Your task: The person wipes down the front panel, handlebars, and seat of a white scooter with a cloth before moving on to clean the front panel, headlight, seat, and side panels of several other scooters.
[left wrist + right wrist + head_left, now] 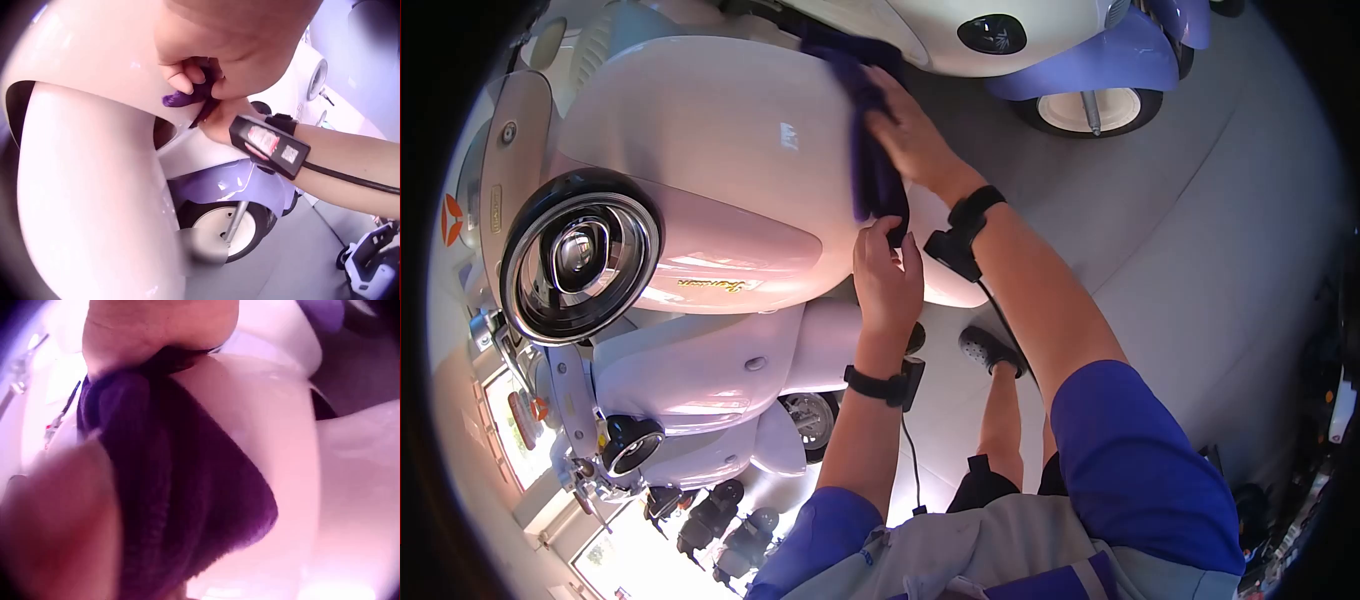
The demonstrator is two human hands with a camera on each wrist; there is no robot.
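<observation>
Wiping pink scooter body panel (700,140) with purple cloth (870,150) — right hand (915,135) pressing flat, left hand (887,275) pinching lower end; keeping cloth taut, overlapping strokes.

The head view looks steeply down over both arms onto the pink scooter (700,190). Each wrist view sits very close under its palm, and all three share the purple cloth (870,150) on the scooter body.

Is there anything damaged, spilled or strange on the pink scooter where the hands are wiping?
Nothing stands out. The purple cloth lies on the pink scooter, the right hand presses it, and the left hand pinches its lower end. No scratch or spill shows.
</observation>
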